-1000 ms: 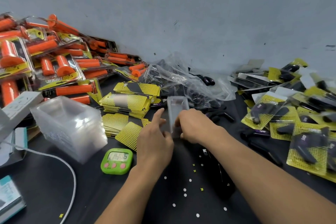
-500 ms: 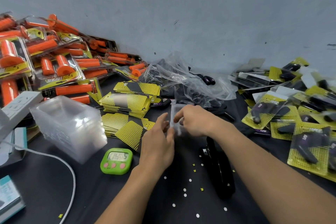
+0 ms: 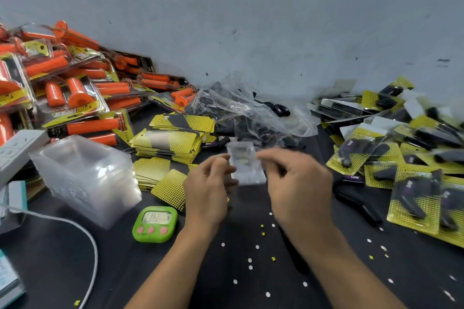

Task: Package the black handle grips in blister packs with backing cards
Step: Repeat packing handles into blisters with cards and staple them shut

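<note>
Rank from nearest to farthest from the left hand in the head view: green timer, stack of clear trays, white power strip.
From the left hand:
1. Green timer, just below-left of it.
2. Stack of clear trays, further left.
3. White power strip, at the far left edge.

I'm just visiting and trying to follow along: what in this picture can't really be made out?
- Head view: the clear plastic blister shell between both hands is motion-blurred, so its contents are unreadable.
- The green digital timer has digits too blurred to read.
- The black stapler-like tool is mostly hidden under the right forearm.
- The white cable is cut off by the bottom edge.
</note>
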`<state>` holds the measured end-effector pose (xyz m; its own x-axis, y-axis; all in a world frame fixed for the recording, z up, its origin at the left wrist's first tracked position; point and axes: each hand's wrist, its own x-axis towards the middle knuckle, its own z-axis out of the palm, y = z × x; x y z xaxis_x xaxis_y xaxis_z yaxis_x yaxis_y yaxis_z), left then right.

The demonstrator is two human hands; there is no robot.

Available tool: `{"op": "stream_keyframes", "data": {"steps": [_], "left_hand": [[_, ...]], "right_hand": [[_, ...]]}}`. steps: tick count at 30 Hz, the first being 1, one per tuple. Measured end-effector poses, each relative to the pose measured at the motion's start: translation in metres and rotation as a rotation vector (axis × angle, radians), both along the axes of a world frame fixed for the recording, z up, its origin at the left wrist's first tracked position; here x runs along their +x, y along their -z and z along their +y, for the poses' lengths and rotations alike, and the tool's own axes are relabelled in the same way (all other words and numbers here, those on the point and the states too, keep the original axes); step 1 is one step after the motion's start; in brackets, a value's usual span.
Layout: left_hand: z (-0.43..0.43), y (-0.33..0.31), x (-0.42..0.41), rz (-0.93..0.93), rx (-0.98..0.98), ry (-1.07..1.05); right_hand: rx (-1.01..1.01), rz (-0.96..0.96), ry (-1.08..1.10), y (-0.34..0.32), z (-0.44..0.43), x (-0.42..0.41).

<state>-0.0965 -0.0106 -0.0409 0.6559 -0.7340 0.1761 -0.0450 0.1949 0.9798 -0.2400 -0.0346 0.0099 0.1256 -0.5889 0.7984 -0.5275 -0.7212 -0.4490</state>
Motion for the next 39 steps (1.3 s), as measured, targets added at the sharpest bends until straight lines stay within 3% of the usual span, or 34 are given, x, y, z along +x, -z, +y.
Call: {"op": "stream_keyframes", "data": {"steps": [1,3,6,9,12,15,18,20,22,25,31,35,39], "left_hand": [[0.000,-0.004,-0.001,0.208,-0.003,0.106],[0.002,-0.010,-0.003,0.435,0.042,0.254],[0.004,-0.015,0.000,0.496,0.009,0.175],[0.005,-0.019,0.013,0.507,-0.085,-0.041],[0.006,-0.015,0.026,0.464,-0.030,-0.146],[0.006,-0.009,0.023,0.374,0.091,-0.136],[0.002,0.000,0.016,0.166,0.211,-0.059],[-0.001,0.006,0.015,0.045,0.274,-0.008],[-0.001,0.008,0.013,-0.034,0.311,0.031],[0.001,0.001,0.009,-0.072,0.290,0.093],[-0.003,0.001,0.002,0.039,0.170,0.127],[0.000,0.004,0.004,-0.010,0.185,0.105],[0.008,0.001,0.003,0.156,0.172,0.176]], "right_hand": [[-0.025,0.046,-0.045,0.010,0.010,-0.002],[-0.064,0.152,-0.203,0.027,0.025,-0.004],[0.004,0.295,-0.336,0.044,0.037,0.001],[0.195,0.137,-0.304,0.036,0.038,-0.001],[0.296,0.065,-0.116,0.006,0.002,-0.011],[0.543,0.411,0.082,-0.018,-0.059,-0.016],[0.752,0.807,-0.006,-0.013,-0.096,-0.006],[0.759,0.949,-0.029,-0.003,-0.109,0.000],[0.711,0.968,0.016,0.002,-0.120,0.003],[0.685,0.820,0.098,-0.003,-0.122,0.004],[0.429,0.136,-0.064,-0.027,-0.055,-0.003],[0.612,0.072,-0.315,-0.012,-0.016,-0.009],[0.626,-0.082,-0.330,0.001,-0.013,-0.015]]}}
